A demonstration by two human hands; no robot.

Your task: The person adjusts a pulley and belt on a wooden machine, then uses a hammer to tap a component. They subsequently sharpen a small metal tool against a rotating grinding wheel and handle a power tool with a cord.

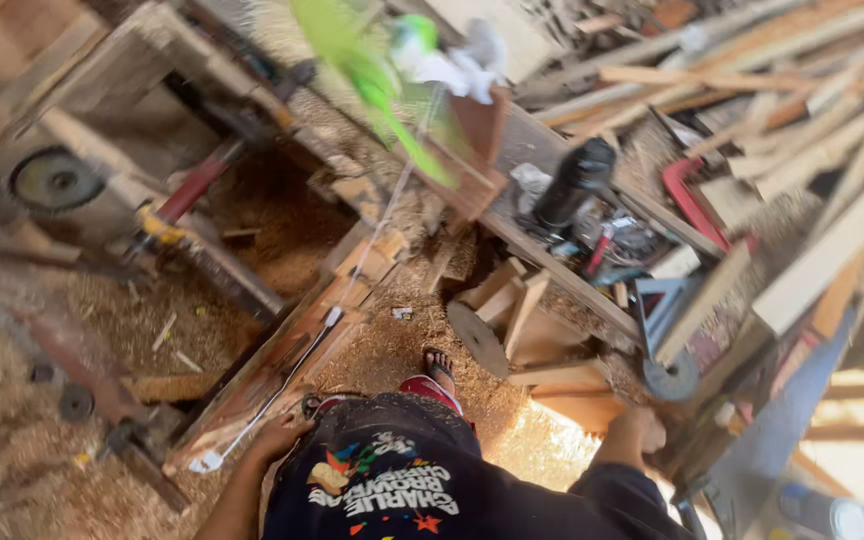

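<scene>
The person's left hand [282, 437] rested on the near end of a long reddish-brown wooden plank [287, 355] that ran toward one o'clock over the sawdust-covered floor [102, 330]. At three o'clock, the right hand [634, 432] gripped a pale wooden offcut [577, 405] below the cluttered wooden workbench [552, 265].

The long wooden plank [282, 370] lies at a slant on the sawdust floor [102, 330], its near end low by the person's left side, its far end going up twd the workbench. It is brown, worn, w/ a thin white cord [352, 290] running along it. A pale wood block [562, 375] sits by the bench edge, near the right side.
</scene>
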